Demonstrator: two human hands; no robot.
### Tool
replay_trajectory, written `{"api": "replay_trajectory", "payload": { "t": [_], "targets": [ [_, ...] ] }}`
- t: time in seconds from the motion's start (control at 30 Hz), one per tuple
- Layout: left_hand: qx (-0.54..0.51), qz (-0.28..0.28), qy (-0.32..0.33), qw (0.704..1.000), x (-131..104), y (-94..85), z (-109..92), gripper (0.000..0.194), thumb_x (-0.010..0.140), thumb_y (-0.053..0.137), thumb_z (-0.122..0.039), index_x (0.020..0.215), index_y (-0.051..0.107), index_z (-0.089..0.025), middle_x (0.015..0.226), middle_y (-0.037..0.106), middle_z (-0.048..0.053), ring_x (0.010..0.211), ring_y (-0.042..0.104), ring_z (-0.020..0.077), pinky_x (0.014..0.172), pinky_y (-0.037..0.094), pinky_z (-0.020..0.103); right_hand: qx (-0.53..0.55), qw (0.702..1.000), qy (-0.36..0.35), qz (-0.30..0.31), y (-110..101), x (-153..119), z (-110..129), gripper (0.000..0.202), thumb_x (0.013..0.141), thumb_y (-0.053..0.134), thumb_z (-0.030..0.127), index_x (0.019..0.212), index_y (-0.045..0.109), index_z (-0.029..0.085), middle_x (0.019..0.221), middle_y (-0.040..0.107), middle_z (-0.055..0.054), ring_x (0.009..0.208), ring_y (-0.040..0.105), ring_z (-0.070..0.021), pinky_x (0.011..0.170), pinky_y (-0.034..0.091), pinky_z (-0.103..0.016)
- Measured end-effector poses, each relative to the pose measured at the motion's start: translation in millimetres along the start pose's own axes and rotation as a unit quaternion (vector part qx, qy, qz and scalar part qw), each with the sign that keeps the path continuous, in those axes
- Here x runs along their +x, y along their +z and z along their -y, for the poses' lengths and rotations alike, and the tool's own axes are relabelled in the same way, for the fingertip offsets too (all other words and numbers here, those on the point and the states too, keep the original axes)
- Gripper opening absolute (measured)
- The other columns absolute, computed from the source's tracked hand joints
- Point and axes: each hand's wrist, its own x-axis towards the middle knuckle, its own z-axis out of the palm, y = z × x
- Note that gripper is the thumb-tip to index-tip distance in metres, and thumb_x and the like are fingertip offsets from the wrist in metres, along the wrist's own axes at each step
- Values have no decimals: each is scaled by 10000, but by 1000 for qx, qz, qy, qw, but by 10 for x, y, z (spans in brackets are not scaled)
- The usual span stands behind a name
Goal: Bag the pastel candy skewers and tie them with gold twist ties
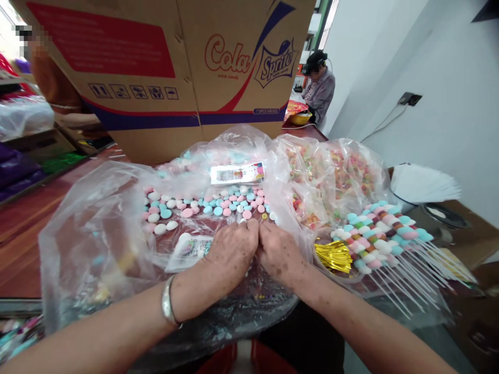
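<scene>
Both hands meet above the clear plastic bag [93, 228]. My left hand [234, 249] has its fingers closed in a pinch; what it grips is hidden. Pressed against it, my right hand [280, 252] is closed too, its contents out of sight. A white printed packet [189, 250] lies partly under my left hand. Pink, blue and white candies [187, 212] are spread on the plastic just beyond my fingers, and a stack of printed labels [237, 173] rests behind them. Gold twist ties [334, 256] sit in a round container right of my right hand.
Candy skewers [384, 236] are piled at the right. Behind them are bags of colourful candies [331, 169] and white paper sheets [423, 183]. A large cardboard box [175, 78] stands at the back. One person [322, 91] sits beyond it; another person's arm shows at left.
</scene>
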Motion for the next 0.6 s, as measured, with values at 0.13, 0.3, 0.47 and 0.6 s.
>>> {"api": "replay_trajectory", "payload": {
  "t": [0.13,0.3,0.47,0.6],
  "targets": [
    [8,-199,124,972,-154,66,73,174,857,516,-164,990,619,-118,993,654,165,953,563,307,890,441,494,81,990,56,-98,-62,183,-110,185,928,455,191,792,579,189,762,640,-28,699,547,-160,642,371,-271],
    [-425,-107,-116,892,-202,-7,123,316,948,440,-470,875,564,-188,704,626,41,679,588,219,670,489,365,158,965,2,-210,-186,233,47,208,923,418,183,751,533,196,721,588,-13,692,534,-147,659,380,-263],
    [-768,-49,-146,622,-56,-344,247,599,966,251,-606,993,620,-135,830,705,117,712,659,238,672,529,379,234,944,-20,-232,-65,147,332,194,892,411,164,741,527,202,715,580,-13,696,541,-143,670,412,-260],
    [-730,-67,-34,679,-192,-503,440,598,915,388,-660,939,707,-155,612,669,41,514,612,188,634,527,352,303,926,43,-219,39,131,311,177,879,431,185,736,532,205,665,561,15,628,515,-126,621,406,-243]
  ]
}}
